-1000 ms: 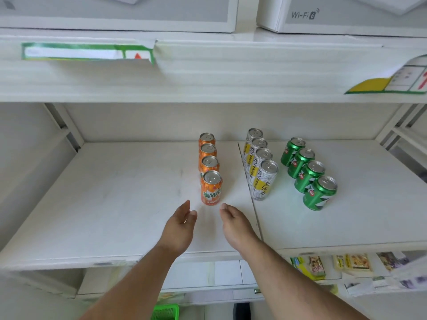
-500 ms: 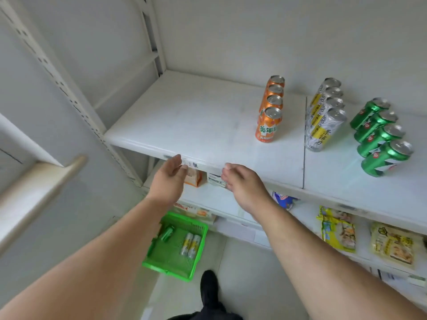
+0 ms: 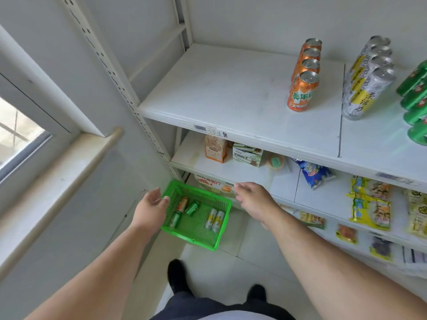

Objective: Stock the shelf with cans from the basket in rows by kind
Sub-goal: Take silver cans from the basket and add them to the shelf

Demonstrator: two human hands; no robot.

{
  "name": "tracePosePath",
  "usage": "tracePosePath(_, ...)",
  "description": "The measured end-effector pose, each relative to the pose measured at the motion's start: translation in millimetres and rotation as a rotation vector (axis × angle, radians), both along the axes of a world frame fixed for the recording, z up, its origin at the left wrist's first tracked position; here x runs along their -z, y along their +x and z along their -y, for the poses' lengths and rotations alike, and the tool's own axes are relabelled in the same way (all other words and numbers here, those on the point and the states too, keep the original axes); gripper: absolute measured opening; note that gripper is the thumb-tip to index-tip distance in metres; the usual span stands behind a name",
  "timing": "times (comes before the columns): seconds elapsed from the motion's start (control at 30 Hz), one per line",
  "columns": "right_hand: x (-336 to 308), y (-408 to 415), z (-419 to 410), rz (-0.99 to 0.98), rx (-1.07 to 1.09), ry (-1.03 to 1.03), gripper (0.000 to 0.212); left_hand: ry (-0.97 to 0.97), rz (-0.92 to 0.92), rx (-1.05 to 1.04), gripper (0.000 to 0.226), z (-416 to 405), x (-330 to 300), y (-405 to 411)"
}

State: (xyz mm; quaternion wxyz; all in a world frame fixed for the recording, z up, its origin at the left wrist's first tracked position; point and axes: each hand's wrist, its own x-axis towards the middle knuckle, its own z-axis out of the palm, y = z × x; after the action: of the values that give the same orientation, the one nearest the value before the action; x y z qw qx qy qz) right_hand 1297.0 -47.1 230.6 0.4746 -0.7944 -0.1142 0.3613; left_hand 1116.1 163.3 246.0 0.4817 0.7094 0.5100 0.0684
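White shelf [image 3: 231, 93] bearing rows of orange cans [image 3: 303, 88], silver cans [image 3: 367, 88] and green cans [image 3: 416, 98], above snack packets [image 3: 369, 202]. Green basket [image 3: 217, 241] on the floor holds five loose cans [image 3: 215, 219]. Left hand [image 3: 151, 210] and right hand [image 3: 254, 199], fingers relaxed and empty, flank it.

my left hand [image 3: 151, 210] at the basket's [image 3: 209, 242] left rim, right hand [image 3: 254, 198] over its right. five cans [image 3: 213, 219] lie in it, on the floor below the shelf [image 3: 231, 93], where three rows [image 3: 305, 75] run front to back.
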Motion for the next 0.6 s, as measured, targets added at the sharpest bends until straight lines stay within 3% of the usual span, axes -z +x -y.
tracePosePath(0.07, 7.4, -5.9, -10.3, -0.006, 0.003, -0.026, 0.068, -0.033, -0.001, 0.014, 0.054, -11.3, 10.0, -3.0)
tracePosePath(0.13, 14.2, -13.4, -24.5, -0.018, 0.022, -0.072, 0.048, -0.067, -0.013, 0.038, 0.053, -28.4, 20.1, -6.0)
tracePosePath(0.33, 63.0, -41.8, -88.6, -0.091, 0.154, -0.166, 0.086, -0.148, -0.050, 0.088, 0.046, -114.4, 55.6, -21.6)
tracePosePath(0.47, 97.6, -66.4, -129.2, -0.224, 0.268, -0.242, 0.065, -0.173, -0.130, 0.150, 0.047, -168.9, 89.6, -34.2)
tracePosePath(0.6, 134.6, -78.1, -155.1, -0.293, 0.360, -0.273, 0.070, -0.222, -0.218, 0.215, 0.053, -197.4, 127.0, -39.3)
